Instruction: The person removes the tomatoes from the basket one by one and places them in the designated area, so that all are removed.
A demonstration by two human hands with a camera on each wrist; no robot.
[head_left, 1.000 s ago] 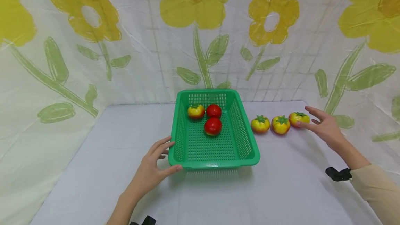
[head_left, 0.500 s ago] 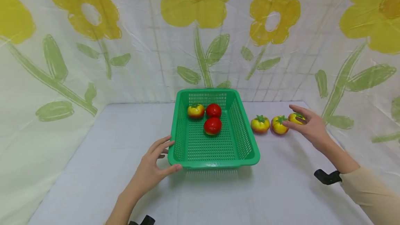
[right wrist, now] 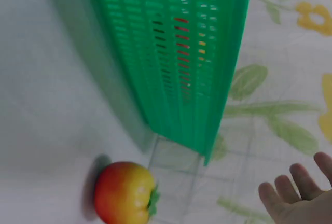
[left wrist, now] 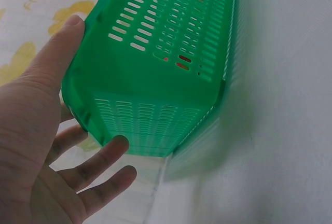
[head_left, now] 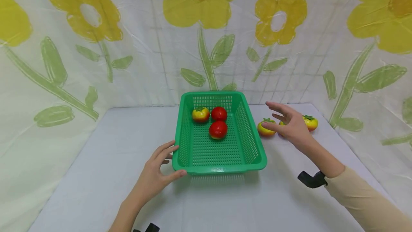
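Observation:
The green basket (head_left: pixel 222 170) holds a yellow-red fruit (head_left: pixel 201 115) and two red ones (head_left: pixel 218 130). At its near left corner my left hand (head_left: pixel 154 174) touches the rim, thumb and fingers spread; in the left wrist view the thumb of that hand (left wrist: pixel 57 130) lies on the rim. Right of the basket my right hand (head_left: pixel 291 126) hovers with fingers spread over a row of three yellow-red fruits, holding nothing. It partly covers the nearest fruit (head_left: pixel 265 128) and mostly hides the middle one. One fruit (right wrist: pixel 124 193) shows beside the basket in the right wrist view.
The third fruit (head_left: pixel 310 122) lies at the right end of the row, near the table's back right corner. A white table (head_left: pixel 128 139) extends around the basket, and a flower-printed curtain (head_left: pixel 141 81) hangs behind it.
My right hand has moved left along the row, from the far right fruit towards the one nearest the basket. The left hand, basket and fruits have stayed in place.

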